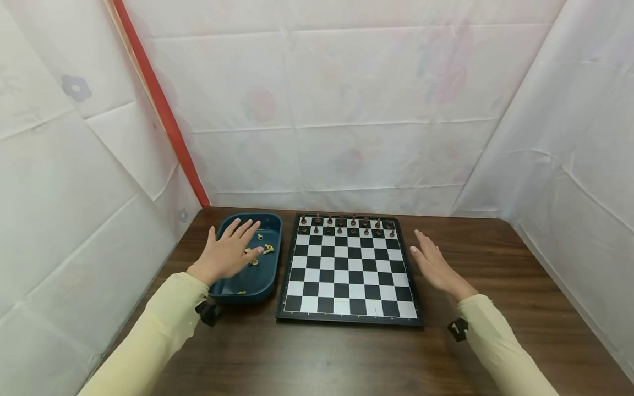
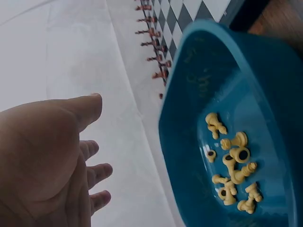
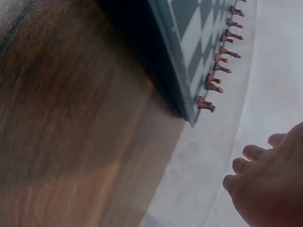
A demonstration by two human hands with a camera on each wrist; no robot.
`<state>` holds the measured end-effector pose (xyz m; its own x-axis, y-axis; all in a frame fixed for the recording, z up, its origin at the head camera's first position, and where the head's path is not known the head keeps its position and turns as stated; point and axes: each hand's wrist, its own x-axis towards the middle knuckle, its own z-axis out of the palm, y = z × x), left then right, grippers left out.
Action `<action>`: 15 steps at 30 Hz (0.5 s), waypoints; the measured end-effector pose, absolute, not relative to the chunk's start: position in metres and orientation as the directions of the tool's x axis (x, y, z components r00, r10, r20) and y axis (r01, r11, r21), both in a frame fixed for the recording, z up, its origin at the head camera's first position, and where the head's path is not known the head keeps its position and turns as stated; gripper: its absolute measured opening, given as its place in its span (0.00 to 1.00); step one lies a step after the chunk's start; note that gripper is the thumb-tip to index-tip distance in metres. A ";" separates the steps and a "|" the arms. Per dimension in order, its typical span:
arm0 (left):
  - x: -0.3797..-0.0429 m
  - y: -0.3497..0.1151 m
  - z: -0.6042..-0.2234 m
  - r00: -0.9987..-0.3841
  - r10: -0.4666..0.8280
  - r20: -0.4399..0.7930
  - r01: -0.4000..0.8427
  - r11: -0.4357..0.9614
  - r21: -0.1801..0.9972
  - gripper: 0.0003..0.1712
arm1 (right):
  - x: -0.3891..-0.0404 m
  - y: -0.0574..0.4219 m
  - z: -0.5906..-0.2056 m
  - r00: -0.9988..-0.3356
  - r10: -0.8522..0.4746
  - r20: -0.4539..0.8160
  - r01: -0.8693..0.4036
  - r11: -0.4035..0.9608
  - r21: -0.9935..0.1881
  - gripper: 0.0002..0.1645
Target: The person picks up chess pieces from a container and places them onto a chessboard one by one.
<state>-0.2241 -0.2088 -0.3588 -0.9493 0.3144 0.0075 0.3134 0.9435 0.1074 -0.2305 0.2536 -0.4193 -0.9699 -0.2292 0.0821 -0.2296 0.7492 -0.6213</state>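
Observation:
A black-and-white chessboard (image 1: 348, 261) lies on the table, with brown chess pieces (image 1: 353, 231) standing in two rows along its far side. To its left is a blue tray (image 1: 247, 286) in which several cream chess pieces (image 2: 236, 175) lie tumbled together. My left hand (image 1: 225, 256) hovers over the tray, fingers spread, holding nothing; in the head view it hides part of the pieces. Beside the board's right edge my right hand (image 1: 438, 268) is held out with straight fingers and nothing in it.
The dark wooden table (image 1: 475, 253) runs in front of and to the right of the board. White patterned sheeting (image 1: 322, 110) encloses it at the back and both sides. A red strip (image 1: 163, 104) runs down the back left corner.

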 end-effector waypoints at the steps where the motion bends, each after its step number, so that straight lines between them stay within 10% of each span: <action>1: -0.227 -0.210 -0.360 -0.950 0.312 0.000 0.310 0.945 0.107 0.40 | -0.232 0.253 -0.421 -0.973 -0.222 0.066 -0.213 0.744 -0.634 0.38; 15: -0.249 -0.219 -0.372 -0.952 0.301 -0.055 0.296 0.952 0.083 0.38 | -0.252 0.249 -0.442 -0.976 -0.210 0.054 -0.200 0.774 -0.600 0.37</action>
